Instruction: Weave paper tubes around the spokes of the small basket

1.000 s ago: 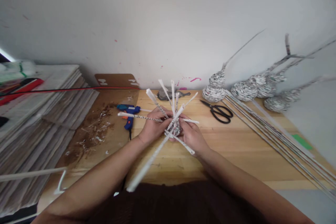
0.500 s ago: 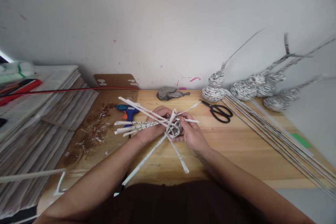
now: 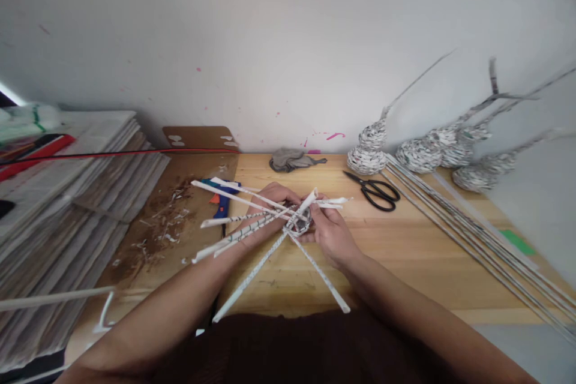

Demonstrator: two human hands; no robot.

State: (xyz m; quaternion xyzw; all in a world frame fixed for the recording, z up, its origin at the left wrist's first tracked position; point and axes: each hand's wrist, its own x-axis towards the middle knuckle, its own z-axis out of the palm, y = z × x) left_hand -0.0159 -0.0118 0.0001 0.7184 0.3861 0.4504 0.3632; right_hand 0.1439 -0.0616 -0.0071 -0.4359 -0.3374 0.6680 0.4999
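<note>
Between my two hands is a small round weave of rolled newspaper tubes [image 3: 302, 225], with several long white paper tubes [image 3: 252, 278] sticking out to the left, to the right and toward me. My left hand [image 3: 275, 197] is closed on its far left side, the fingers partly hidden behind the tubes. My right hand [image 3: 332, 229] pinches the right rim, thumb on top, close to the base of the tubes that point right. Black-handled scissors [image 3: 379, 193] lie on the table to the right of my hands.
A blue glue gun [image 3: 222, 207] lies behind the tubes. Newspaper stacks [image 3: 103, 192] stand left, near paper scraps [image 3: 167, 222]. A grey cloth [image 3: 294, 159] lies at the wall. Woven gourd shapes [image 3: 366, 156] and long paper rods [image 3: 468, 234] occupy the right side.
The weave has turned a little in my hands, so the tubes have swung: those on the left fan lower, and the front one has shifted right. Both hands stay in place.
</note>
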